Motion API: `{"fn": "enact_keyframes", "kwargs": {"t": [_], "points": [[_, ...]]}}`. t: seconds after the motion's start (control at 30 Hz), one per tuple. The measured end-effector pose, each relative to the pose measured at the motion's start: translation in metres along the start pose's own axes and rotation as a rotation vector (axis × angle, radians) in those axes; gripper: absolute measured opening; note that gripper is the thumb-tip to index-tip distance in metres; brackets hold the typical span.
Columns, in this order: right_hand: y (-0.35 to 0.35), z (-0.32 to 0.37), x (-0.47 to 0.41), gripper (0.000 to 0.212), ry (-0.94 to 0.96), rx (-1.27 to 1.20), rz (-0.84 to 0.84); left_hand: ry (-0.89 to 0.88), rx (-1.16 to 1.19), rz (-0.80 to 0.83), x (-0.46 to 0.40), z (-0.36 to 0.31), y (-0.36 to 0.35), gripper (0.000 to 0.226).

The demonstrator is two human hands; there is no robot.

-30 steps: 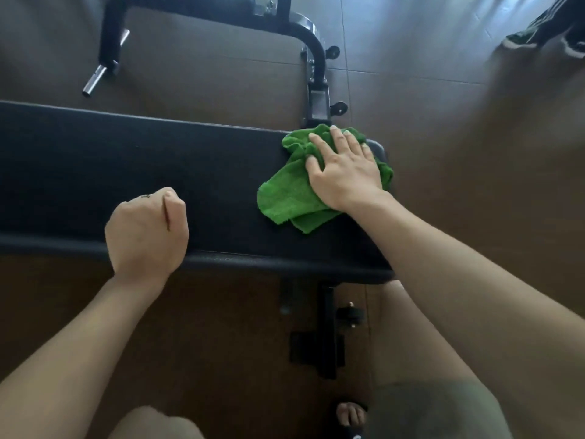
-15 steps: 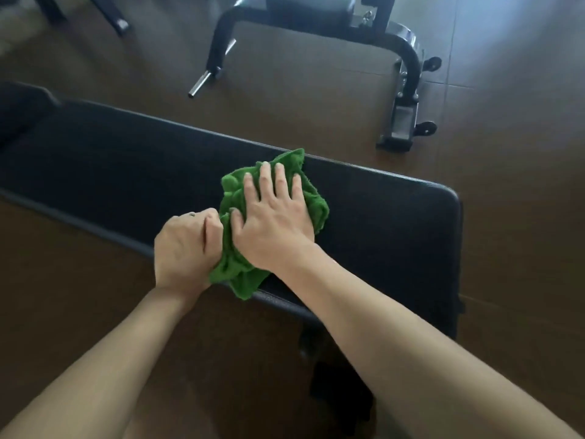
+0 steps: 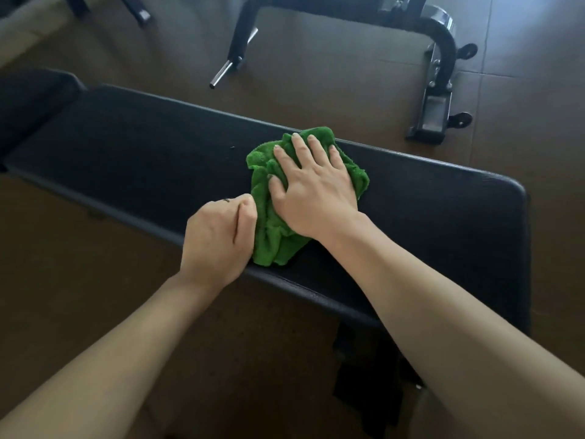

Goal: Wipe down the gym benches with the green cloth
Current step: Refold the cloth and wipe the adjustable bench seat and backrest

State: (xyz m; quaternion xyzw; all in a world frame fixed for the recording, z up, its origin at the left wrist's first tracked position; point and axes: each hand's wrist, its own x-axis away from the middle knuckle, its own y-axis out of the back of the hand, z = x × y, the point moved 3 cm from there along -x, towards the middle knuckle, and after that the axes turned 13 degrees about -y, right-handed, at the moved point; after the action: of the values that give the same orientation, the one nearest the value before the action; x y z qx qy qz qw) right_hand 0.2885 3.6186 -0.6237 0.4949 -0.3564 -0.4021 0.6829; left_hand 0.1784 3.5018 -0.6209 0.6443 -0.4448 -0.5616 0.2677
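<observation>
Where the black padded bench runs slantwise from the upper left of the frame down to the right edge, the green cloth lies bunched on its top surface at the middle of the picture, reaching from the far edge of the pad to the near edge. The right hand lies flat on top of the cloth, palm down, its fingers straight and spread apart, the tips pointing toward the top of the frame and the thumb pressed into the folds on the cloth's left side. The left hand sits just left of the cloth at the near edge of the bench, its fingers curled into a fist with the thumb side touching the green fabric; whether any cloth is pinched inside that fist cannot be told. Both bare forearms reach in from the bottom corners of the frame.

A second pad section of the bench shows at the left edge. Beyond the bench, across the top of the frame, stands the black metal frame of another piece of gym equipment, with a chrome peg sticking out of one leg and small wheels at its foot on the right. The floor is dark brown tile.
</observation>
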Motion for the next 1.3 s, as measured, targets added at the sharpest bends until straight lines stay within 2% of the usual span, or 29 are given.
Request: {"fn": "enact_keyframes", "kwargs": {"t": [0.07, 0.23, 0.37, 0.5, 0.63, 0.73, 0.9, 1.03, 1.13, 1.2, 1.3], "points": [[0.001, -0.002, 0.002, 0.063, -0.043, -0.003, -0.011, -0.07, 0.002, -0.019, -0.004, 0.021, 0.017, 0.036], [0.001, -0.007, 0.015, 0.064, -0.252, 0.024, -0.044, 0.062, -0.124, -0.044, -0.019, 0.129, 0.058, 0.041], [-0.005, 0.012, 0.032, 0.065, -0.44, 0.054, -0.054, 0.013, -0.116, -0.007, -0.015, 0.188, 0.064, 0.044], [-0.018, 0.068, 0.041, 0.066, -0.579, 0.041, -0.05, -0.028, 0.016, -0.03, -0.01, 0.194, 0.061, 0.049], [-0.035, 0.144, 0.034, 0.068, -0.537, 0.039, -0.029, 0.015, 0.087, -0.025, -0.008, 0.199, 0.062, 0.047], [-0.041, 0.169, 0.023, 0.065, -0.522, 0.033, -0.047, -0.027, 0.091, -0.013, -0.009, 0.2, 0.061, 0.041], [-0.038, 0.141, 0.052, 0.059, -0.524, 0.014, -0.088, -0.017, 0.169, -0.001, -0.01, 0.206, 0.062, 0.046], [-0.025, 0.081, 0.087, 0.068, -0.824, 0.029, -0.121, -0.027, 0.208, 0.006, -0.01, 0.208, 0.06, 0.053], [-0.03, 0.088, 0.082, 0.065, -0.905, 0.044, -0.136, -0.036, 0.195, -0.004, -0.009, 0.207, 0.06, 0.053], [-0.033, 0.115, 0.067, 0.066, -0.861, 0.042, -0.14, -0.019, 0.182, -0.004, -0.01, 0.204, 0.059, 0.053], [-0.044, 0.174, 0.035, 0.066, -0.667, 0.019, -0.124, 0.0, 0.137, 0.005, -0.01, 0.203, 0.06, 0.051]]}}
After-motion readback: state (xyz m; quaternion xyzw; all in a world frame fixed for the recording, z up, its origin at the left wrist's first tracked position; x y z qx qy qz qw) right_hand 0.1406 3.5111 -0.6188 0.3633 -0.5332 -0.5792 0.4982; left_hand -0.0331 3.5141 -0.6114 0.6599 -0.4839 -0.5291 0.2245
